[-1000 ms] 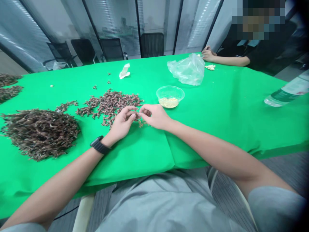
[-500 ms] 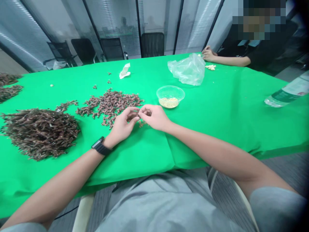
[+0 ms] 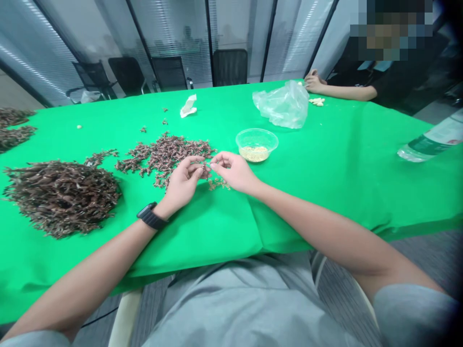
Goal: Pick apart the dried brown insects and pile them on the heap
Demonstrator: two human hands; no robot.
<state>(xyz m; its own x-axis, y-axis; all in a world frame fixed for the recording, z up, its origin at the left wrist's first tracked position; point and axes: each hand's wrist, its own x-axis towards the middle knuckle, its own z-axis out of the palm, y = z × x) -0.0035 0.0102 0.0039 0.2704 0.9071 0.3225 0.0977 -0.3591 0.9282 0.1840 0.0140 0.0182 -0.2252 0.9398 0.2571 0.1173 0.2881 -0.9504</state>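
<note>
**two hands pinching a tiny sprig over a green counter**

the left hand (image 3: 183, 185) and the right hand (image 3: 231, 172) hang just above the green-covered counter (image 3: 325, 193), both closed to a pinch, with their fingertips meeting on a tiny brown sprig (image 3: 207, 169) that is too small to make out in detail. a black smartwatch (image 3: 152, 218) sits on the left wrist. a small scatter of brown bits (image 3: 219, 184) lies just below the right hand. a loose spread of dried brown sprigs (image 3: 166, 156) lies just beyond the left hand, with a large brown heap (image 3: 61, 198) further left and two more heaps (image 3: 12, 126) cut off at the counter's edge. past the right hand stands a clear plastic bowl (image 3: 256, 144) holding pale seeds (image 3: 253, 153). further off lie a crumpled white tissue (image 3: 188, 106) and a clear plastic bag (image 3: 284, 106). a co-worker's hand (image 3: 314, 82) rests at the far side near pale pieces (image 3: 317, 101). a water bottle (image 3: 430, 140) lies at the right, its green-and-white label too blurred to read.
</note>
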